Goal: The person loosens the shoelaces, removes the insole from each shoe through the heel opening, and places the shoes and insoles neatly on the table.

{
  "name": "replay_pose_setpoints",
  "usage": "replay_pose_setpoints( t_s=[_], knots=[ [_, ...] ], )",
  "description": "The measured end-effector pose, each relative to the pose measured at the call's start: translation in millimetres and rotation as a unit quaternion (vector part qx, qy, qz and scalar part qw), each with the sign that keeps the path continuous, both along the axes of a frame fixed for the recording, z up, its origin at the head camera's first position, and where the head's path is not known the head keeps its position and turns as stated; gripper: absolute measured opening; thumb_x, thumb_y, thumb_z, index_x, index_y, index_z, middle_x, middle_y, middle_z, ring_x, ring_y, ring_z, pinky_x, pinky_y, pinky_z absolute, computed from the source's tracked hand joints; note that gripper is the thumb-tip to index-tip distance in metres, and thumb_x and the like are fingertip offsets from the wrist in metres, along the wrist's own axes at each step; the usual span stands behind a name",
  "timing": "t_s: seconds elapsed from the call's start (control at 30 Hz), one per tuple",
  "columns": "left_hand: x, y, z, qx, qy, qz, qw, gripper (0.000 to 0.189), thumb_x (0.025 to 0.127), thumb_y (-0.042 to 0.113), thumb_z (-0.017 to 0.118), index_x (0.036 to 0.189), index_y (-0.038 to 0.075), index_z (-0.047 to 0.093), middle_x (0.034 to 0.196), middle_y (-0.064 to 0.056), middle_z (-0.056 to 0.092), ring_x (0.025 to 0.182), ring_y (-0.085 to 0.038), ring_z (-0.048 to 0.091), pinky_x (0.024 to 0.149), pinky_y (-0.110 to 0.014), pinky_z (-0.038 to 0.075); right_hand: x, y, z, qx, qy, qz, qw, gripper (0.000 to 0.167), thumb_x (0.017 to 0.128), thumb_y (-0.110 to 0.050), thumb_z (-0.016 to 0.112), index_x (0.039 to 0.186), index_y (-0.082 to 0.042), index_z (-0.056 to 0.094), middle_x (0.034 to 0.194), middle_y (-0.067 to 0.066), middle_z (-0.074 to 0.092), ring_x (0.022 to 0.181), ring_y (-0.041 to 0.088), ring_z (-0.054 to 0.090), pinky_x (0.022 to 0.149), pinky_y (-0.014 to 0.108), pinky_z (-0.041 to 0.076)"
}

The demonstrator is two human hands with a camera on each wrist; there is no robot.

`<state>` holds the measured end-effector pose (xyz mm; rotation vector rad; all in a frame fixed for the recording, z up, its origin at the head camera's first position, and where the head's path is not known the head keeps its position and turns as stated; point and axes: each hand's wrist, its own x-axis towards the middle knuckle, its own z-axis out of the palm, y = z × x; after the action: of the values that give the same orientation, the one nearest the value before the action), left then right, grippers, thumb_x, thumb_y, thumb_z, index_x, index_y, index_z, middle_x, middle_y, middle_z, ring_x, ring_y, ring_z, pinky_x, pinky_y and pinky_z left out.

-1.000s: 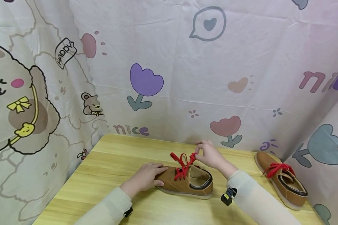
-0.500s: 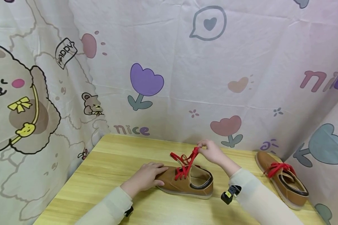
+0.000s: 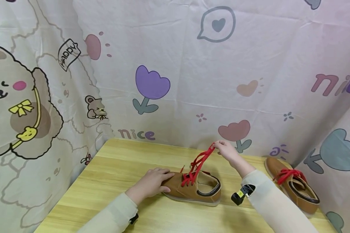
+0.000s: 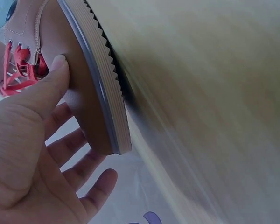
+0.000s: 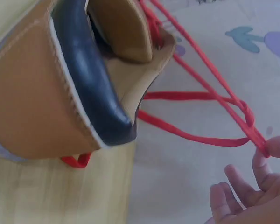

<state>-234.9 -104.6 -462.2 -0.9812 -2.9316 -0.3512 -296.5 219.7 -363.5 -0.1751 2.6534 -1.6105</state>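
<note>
A brown shoe [image 3: 175, 187] with a dark collar stands upright on the table, toe to the left. My left hand [image 3: 150, 183] holds its toe. In the left wrist view, that hand's thumb [image 4: 56, 77] lies on the near side of the shoe [image 4: 91, 107] and the fingers reach round the far side. Between thumb and forefinger, my right hand [image 3: 227, 151] pinches the red shoelace [image 3: 210, 149] above and beyond the shoe. Seen from the right wrist, strands of the shoelace [image 5: 259, 140] run taut from the eyelets to the fingertips, with a looser loop beside them.
A matching brown shoe [image 3: 301, 191], its red laces [image 3: 288, 174] tied in a bow, stands at the table's right side. The wooden table [image 3: 119, 161] ends at a printed curtain [image 3: 180, 81] behind and at both sides.
My right hand has moved up, away and to the right, drawing the shoelace out longer. The loose lace end left of the eyelets has been pulled in. My left hand stays on the toe.
</note>
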Motion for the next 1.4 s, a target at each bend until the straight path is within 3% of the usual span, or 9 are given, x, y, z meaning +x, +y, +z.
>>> replay_pose_setpoints(
  t_s=[0.13, 0.27, 0.43, 0.77, 0.97, 1.13, 1.23, 1.33, 1.4],
  knots=[
    [0.0, 0.2, 0.1, -0.003, 0.004, -0.003, 1.0, 0.065, 0.088, 0.048, 0.07, 0.146, 0.021, 0.055, 0.146, -0.011, 0.053, 0.131, -0.034, 0.05, 0.101, -0.055, 0.042, -6.1, 9.8, -3.3, -0.11, -0.067, 0.002, 0.9916, 0.028, 0.098, -0.011, 0.043, 0.092, -0.002, 0.07, 0.099, 0.002, 0.066, 0.1, 0.023, 0.056, 0.089, 0.035, 0.049],
    [-0.3, 0.6, 0.1, -0.002, 0.004, -0.005, 1.0, 0.066, 0.089, 0.049, 0.069, 0.146, 0.021, 0.055, 0.146, -0.011, 0.053, 0.132, -0.034, 0.05, 0.101, -0.055, 0.042, -9.4, 17.3, -2.4, -0.241, -0.136, 0.019, 0.9609, 0.03, 0.097, -0.012, 0.04, 0.083, -0.011, 0.067, 0.099, -0.002, 0.067, 0.096, 0.017, 0.054, 0.091, 0.033, 0.044],
    [0.0, 0.0, -0.1, -0.002, 0.011, -0.005, 0.9999, 0.065, 0.088, 0.048, 0.07, 0.146, 0.02, 0.055, 0.145, -0.01, 0.054, 0.131, -0.034, 0.051, 0.101, -0.055, 0.043, -13.4, 25.5, 4.2, -0.323, -0.153, 0.023, 0.9336, 0.033, 0.099, -0.014, 0.04, 0.078, -0.014, 0.065, 0.098, -0.002, 0.066, 0.099, 0.016, 0.054, 0.095, 0.03, 0.04],
    [3.1, 0.6, 3.7, -0.009, 0.009, -0.001, 0.9999, 0.065, 0.089, 0.048, 0.07, 0.145, 0.019, 0.056, 0.145, -0.01, 0.054, 0.13, -0.034, 0.051, 0.102, -0.054, 0.043, -21.3, 60.2, -2.6, -0.321, -0.122, -0.125, 0.931, 0.035, 0.098, -0.016, 0.048, 0.069, -0.021, 0.067, 0.075, -0.01, 0.059, 0.082, 0.008, 0.051, 0.088, 0.026, 0.042],
    [4.4, 1.5, 5.7, -0.011, 0.009, 0.0, 0.9999, 0.065, 0.089, 0.048, 0.069, 0.145, 0.019, 0.055, 0.145, -0.01, 0.054, 0.13, -0.033, 0.051, 0.101, -0.053, 0.043, -22.7, 78.7, -21.5, -0.332, -0.145, -0.174, 0.9156, 0.033, 0.097, -0.017, 0.043, 0.068, -0.02, 0.058, 0.071, -0.01, 0.055, 0.085, 0.01, 0.046, 0.085, 0.027, 0.041],
    [5.8, 1.8, 7.7, -0.009, 0.006, 0.001, 0.9999, 0.065, 0.089, 0.047, 0.07, 0.146, 0.019, 0.055, 0.145, -0.011, 0.054, 0.13, -0.034, 0.051, 0.101, -0.054, 0.043, -21.5, 89.5, -37.0, -0.294, -0.15, -0.186, 0.9256, 0.027, 0.099, -0.021, 0.039, 0.079, -0.018, 0.057, 0.08, -0.008, 0.055, 0.098, 0.015, 0.043, 0.105, 0.038, 0.035],
    [5.3, 2.8, 7.0, -0.009, 0.004, -0.002, 1.0, 0.065, 0.089, 0.047, 0.07, 0.146, 0.019, 0.055, 0.145, -0.011, 0.054, 0.13, -0.034, 0.051, 0.101, -0.054, 0.043, -18.9, 96.6, -48.9, -0.233, -0.154, -0.194, 0.9405, 0.035, 0.099, -0.027, 0.035, 0.11, -0.004, 0.059, 0.108, 0.008, 0.057, 0.124, 0.03, 0.041, 0.115, 0.047, 0.027],
    [4.8, 2.7, 6.2, -0.008, 0.001, -0.003, 1.0, 0.065, 0.089, 0.047, 0.07, 0.146, 0.019, 0.055, 0.145, -0.011, 0.054, 0.131, -0.034, 0.051, 0.102, -0.054, 0.043, -16.3, 100.3, -58.0, -0.163, -0.152, -0.2, 0.9542, 0.06, 0.099, -0.03, 0.033, 0.145, 0.009, 0.035, 0.143, 0.029, 0.039, 0.143, 0.043, 0.021, 0.114, 0.05, 0.029],
    [4.5, 2.4, 5.9, -0.004, -0.001, -0.002, 1.0, 0.065, 0.089, 0.047, 0.07, 0.146, 0.019, 0.055, 0.145, -0.011, 0.054, 0.131, -0.034, 0.051, 0.101, -0.054, 0.043, -15.0, 100.2, -61.4, -0.116, -0.144, -0.199, 0.9625, 0.068, 0.099, -0.03, 0.034, 0.152, 0.011, 0.024, 0.154, 0.033, 0.026, 0.144, 0.044, 0.021, 0.109, 0.049, 0.033]
  ],
)
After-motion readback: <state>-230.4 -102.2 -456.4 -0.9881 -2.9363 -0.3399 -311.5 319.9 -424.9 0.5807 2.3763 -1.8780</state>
